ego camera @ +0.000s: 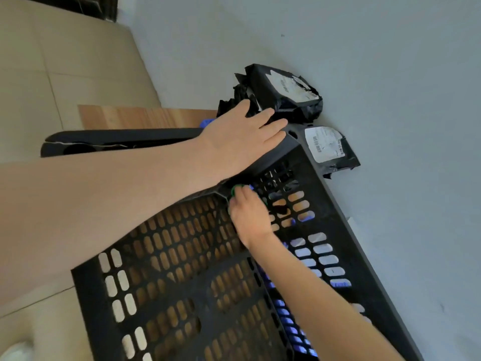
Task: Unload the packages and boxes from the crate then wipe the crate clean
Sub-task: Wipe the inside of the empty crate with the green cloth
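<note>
Single head-worn view, tilted sideways
It faced forward and down from just above the crate [325, 201]; near enough that it ran off the bottom edge.

One crate [328, 199], two packages [283, 92] [328, 148], two hands [242, 132] [250, 217], one cloth [235, 190]

- beige tiled floor [39, 74], thin pale grout lines
- pale grey plain wall [364, 48], meets floor
- light wood-grain flat board [135, 117] on floor
- long black curved bar [117, 134] across board's near edge
- blurred white object [13, 351], bottom-left corner, unclear

black slotted crate [335, 204], black white-labelled packages [286, 92], grey wall [364, 48]
</note>
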`<act>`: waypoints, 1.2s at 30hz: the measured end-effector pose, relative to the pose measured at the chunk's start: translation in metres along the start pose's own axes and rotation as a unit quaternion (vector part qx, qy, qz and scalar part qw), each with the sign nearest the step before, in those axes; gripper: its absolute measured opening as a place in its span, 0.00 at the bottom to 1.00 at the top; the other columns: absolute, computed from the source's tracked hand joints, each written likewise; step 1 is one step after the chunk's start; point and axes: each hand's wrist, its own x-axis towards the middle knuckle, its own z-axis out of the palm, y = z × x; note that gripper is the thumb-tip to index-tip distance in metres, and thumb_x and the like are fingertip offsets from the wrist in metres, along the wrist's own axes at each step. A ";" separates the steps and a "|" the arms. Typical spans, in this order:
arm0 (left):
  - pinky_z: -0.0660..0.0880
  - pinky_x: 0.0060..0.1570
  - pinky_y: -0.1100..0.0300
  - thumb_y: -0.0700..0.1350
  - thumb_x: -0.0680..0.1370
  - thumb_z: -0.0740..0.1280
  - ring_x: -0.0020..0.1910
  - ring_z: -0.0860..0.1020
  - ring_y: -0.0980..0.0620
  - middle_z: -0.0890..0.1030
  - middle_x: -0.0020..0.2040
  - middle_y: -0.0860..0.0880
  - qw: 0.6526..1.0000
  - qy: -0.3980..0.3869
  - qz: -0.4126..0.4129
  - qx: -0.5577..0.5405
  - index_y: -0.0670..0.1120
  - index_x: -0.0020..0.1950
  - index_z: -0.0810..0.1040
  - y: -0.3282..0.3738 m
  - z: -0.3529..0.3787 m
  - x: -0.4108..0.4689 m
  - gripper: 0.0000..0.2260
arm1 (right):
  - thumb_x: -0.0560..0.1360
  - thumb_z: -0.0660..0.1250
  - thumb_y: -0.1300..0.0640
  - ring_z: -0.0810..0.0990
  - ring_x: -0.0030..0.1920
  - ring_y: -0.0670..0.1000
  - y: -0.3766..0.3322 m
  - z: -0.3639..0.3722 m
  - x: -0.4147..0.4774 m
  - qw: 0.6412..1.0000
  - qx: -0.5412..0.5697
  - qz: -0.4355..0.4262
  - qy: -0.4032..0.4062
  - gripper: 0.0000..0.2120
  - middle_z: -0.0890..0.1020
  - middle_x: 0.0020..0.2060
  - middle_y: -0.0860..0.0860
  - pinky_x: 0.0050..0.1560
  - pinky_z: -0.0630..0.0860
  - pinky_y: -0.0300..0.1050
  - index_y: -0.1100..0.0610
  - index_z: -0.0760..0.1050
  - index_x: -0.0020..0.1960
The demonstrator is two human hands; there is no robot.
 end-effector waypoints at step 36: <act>0.63 0.70 0.45 0.46 0.81 0.61 0.78 0.51 0.42 0.45 0.80 0.43 1.000 0.019 -0.014 -0.019 0.43 0.79 0.41 0.004 0.007 0.005 0.35 | 0.66 0.63 0.70 0.69 0.56 0.60 0.068 -0.084 -0.069 0.967 0.051 0.166 0.185 0.23 0.76 0.60 0.64 0.55 0.76 0.57 0.70 0.74 0.61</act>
